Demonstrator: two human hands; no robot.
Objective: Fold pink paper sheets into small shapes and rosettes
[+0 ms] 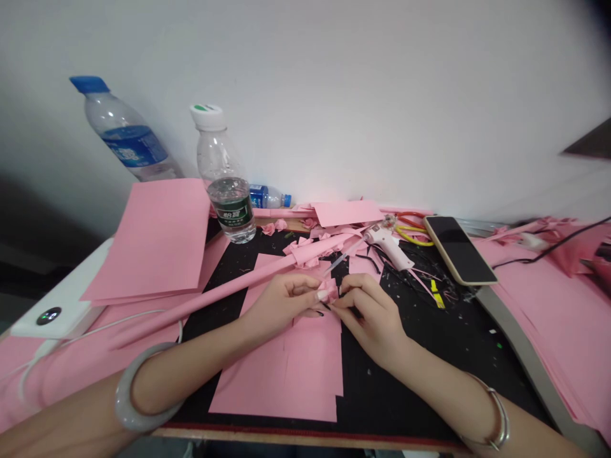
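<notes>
A small folded pink paper flower [328, 290] is pinched between the fingertips of my left hand [286, 304] and my right hand [370, 312]. Both hands are closed on it, over a stack of pink paper sheets [286, 375] on the black mat. Just behind them lies a long rolled pink paper tube [229, 280], slanting across the desk, with more folded pink pieces [308, 253] by its far end. A white glue gun [391, 247] rests behind my right hand, a clear glue stick [338, 261] near it.
At the back left stand a green-labelled water bottle [231, 203] and a blue-labelled bottle [128, 140]; another bottle [270, 196] lies by the wall. Pink sheets [153, 242] rest at left by a white device [67, 312]. A phone [459, 250] lies right, near yellow-handled pliers [413, 238].
</notes>
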